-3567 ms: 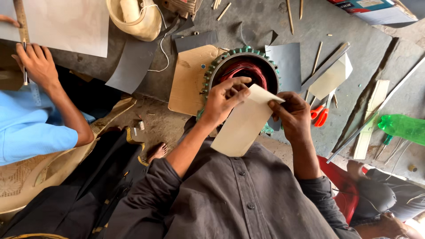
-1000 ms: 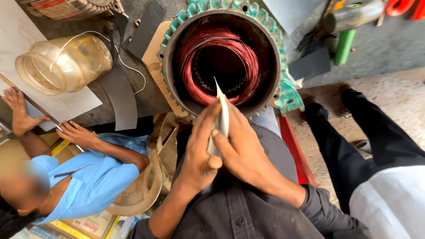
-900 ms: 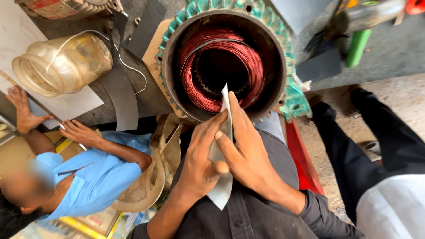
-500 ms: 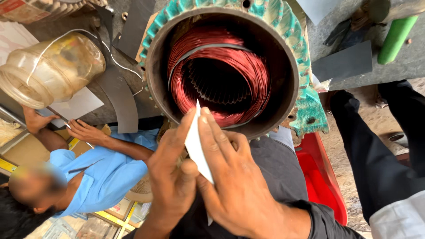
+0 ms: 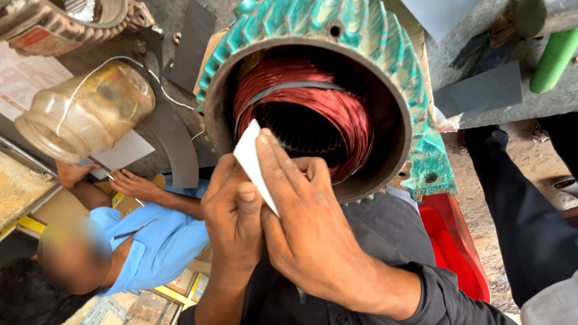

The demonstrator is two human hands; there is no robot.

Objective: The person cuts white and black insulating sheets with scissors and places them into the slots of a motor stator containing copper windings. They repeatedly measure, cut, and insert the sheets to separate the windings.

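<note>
White paper sheet (image 5: 251,161) folded, edge-up, before copper-wound stator (image 5: 313,114).

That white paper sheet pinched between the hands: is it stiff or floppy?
The folded white sheet stands straight above both hands, so it is probably fairly stiff. It looks thin, so likely light. Pushed against the motor housing, it would probably bend.

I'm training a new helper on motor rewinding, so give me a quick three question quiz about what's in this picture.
1. True or false: both hands, left hand and right hand, grip the folded white paper.
2. What colour are the windings inside the motor housing?
A. red
B. blue
C. silver
3. What lies to the left of the housing, on its side?

Key:
1. True
2. A
3. A clear plastic jar
</note>
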